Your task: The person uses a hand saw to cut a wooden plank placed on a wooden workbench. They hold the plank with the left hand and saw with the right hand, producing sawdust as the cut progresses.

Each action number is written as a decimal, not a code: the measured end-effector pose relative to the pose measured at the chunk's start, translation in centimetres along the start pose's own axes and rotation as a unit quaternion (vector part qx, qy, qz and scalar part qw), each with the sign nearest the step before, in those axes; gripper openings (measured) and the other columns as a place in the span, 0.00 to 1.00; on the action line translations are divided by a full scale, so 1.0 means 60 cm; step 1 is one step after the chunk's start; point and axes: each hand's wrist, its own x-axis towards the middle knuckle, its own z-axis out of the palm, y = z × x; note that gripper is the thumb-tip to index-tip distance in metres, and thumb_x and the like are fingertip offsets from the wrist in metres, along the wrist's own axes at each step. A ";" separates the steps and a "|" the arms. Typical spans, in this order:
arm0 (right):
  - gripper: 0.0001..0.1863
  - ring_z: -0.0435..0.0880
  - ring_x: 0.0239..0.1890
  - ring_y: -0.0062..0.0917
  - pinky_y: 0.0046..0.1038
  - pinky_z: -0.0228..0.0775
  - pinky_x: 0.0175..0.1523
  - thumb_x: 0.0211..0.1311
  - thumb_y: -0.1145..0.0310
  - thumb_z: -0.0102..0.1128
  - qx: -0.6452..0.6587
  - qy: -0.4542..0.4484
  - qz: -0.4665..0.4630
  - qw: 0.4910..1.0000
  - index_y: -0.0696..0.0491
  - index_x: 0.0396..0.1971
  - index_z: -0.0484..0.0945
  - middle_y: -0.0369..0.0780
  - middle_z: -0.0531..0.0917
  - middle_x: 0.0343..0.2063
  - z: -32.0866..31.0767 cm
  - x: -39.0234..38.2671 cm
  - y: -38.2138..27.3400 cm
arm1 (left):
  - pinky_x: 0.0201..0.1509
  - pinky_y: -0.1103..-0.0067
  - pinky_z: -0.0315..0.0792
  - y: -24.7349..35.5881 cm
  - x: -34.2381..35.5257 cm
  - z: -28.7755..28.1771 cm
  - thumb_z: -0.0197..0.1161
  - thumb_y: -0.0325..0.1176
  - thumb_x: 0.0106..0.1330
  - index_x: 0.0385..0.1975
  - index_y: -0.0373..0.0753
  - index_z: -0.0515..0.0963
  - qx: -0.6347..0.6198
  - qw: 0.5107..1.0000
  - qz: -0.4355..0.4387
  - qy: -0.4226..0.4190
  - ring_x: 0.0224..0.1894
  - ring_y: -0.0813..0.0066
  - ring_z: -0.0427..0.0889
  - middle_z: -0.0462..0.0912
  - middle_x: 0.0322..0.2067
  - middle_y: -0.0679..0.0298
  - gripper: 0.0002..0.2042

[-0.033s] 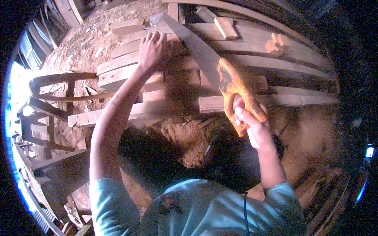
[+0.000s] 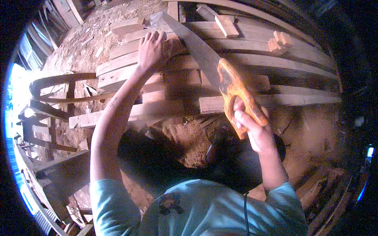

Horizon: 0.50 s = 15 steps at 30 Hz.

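Observation:
A hand saw with an orange wooden handle (image 2: 245, 108) and a long blade (image 2: 197, 51) lies diagonally across a row of wooden planks (image 2: 118, 74). My right hand (image 2: 255, 128) is closed round the handle. My left hand (image 2: 151, 51) rests on the planks just left of the blade, fingers curled over a piece of timber. Where the blade's teeth meet the wood is too unclear to make out.
A short block (image 2: 226, 25) and small offcuts (image 2: 279, 42) lie on the planks at upper right. A curved wooden frame (image 2: 53, 80) stands at left on dirt strewn with chips (image 2: 86, 39). Dark timber (image 2: 315, 188) lies at lower right, and my legs show below the planks.
The saw and my right hand have shifted very slightly. My left hand stays in the same place.

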 end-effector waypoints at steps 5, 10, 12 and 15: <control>0.10 0.84 0.32 0.21 0.27 0.77 0.40 0.67 0.68 0.68 -0.157 -0.018 0.007 0.987 0.52 0.46 0.82 0.35 0.86 0.31 -0.022 0.006 0.002 | 0.55 0.60 0.72 -0.012 -0.005 0.011 0.61 0.41 0.71 0.39 0.40 0.81 -0.080 0.996 -0.002 -0.027 0.47 0.53 0.79 0.82 0.37 0.56 0.11; 0.10 0.79 0.34 0.19 0.22 0.73 0.41 0.72 0.66 0.58 -0.117 -0.058 0.108 0.985 0.56 0.46 0.77 0.35 0.82 0.34 -0.040 -0.015 0.049 | 0.48 0.62 0.74 0.010 -0.003 -0.008 0.66 0.29 0.64 0.34 0.37 0.81 -0.149 0.989 -0.002 0.022 0.40 0.52 0.78 0.80 0.32 0.55 0.04; 0.09 0.82 0.39 0.23 0.26 0.75 0.48 0.68 0.70 0.61 -0.123 -0.049 0.103 0.986 0.56 0.45 0.79 0.38 0.84 0.36 -0.035 -0.009 0.036 | 0.47 0.62 0.75 0.022 0.000 -0.012 0.66 0.29 0.64 0.34 0.36 0.81 -0.141 0.990 -0.019 0.017 0.39 0.52 0.78 0.80 0.32 0.55 0.04; 0.11 0.84 0.42 0.26 0.28 0.75 0.53 0.64 0.77 0.64 -0.205 -0.025 0.050 0.977 0.57 0.45 0.81 0.39 0.85 0.37 -0.036 0.002 0.010 | 0.44 0.63 0.76 0.016 -0.003 -0.013 0.66 0.28 0.64 0.33 0.35 0.81 -0.122 0.992 -0.011 0.005 0.38 0.53 0.78 0.79 0.31 0.55 0.03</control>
